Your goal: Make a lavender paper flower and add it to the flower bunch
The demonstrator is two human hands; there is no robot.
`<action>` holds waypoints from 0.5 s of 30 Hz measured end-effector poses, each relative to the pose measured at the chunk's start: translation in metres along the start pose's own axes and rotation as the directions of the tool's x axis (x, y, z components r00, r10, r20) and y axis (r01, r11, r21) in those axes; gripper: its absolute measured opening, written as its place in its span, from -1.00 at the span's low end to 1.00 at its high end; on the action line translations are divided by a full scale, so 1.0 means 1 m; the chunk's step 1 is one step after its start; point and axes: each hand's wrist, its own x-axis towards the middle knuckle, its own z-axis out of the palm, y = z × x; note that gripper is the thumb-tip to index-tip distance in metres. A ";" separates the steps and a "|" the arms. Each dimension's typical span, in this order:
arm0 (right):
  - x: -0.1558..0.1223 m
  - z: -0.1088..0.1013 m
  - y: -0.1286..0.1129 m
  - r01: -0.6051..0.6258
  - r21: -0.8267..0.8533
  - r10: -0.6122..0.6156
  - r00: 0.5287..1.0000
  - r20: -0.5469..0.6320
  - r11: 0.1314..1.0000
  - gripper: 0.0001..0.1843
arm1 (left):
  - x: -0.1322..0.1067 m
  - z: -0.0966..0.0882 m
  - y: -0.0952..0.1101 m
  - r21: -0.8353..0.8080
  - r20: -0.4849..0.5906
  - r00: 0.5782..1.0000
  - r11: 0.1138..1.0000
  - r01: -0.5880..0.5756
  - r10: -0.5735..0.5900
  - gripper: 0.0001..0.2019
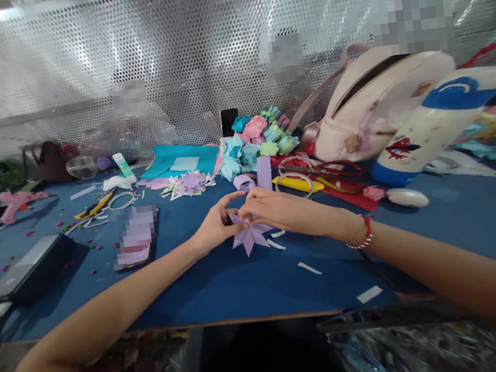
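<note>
A lilac paper star flower (250, 236) lies on the blue table (223, 284), just in front of me. My left hand (217, 224) pinches its upper left part with thumb and forefinger curved over it. From the right, my right hand (277, 209) presses closed fingers on the flower's top; a red bead bracelet (364, 232) circles that wrist. Behind the hands, lilac paper strips (256, 178) curl upward.
A pile of folded paper flowers (258, 140), a pink backpack (377, 105), a white and blue bottle (438, 122), scissors (318, 169), a phone (136, 237), a black box (31, 267), a pink glue gun (17, 201) and paper scraps (310, 268) lie around.
</note>
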 end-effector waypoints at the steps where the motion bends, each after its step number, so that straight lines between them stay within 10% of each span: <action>1: 0.000 0.000 0.000 0.011 -0.017 -0.011 1.000 0.003 1.000 -0.79 | 0.000 0.000 -0.001 0.000 -0.001 1.000 1.000 0.002 -0.002 -0.17; 15: 0.001 0.007 0.004 0.052 -0.233 -0.058 0.998 -0.018 0.971 -0.84 | 0.000 0.000 -0.001 -0.060 -0.029 1.000 0.998 0.002 -0.004 -0.22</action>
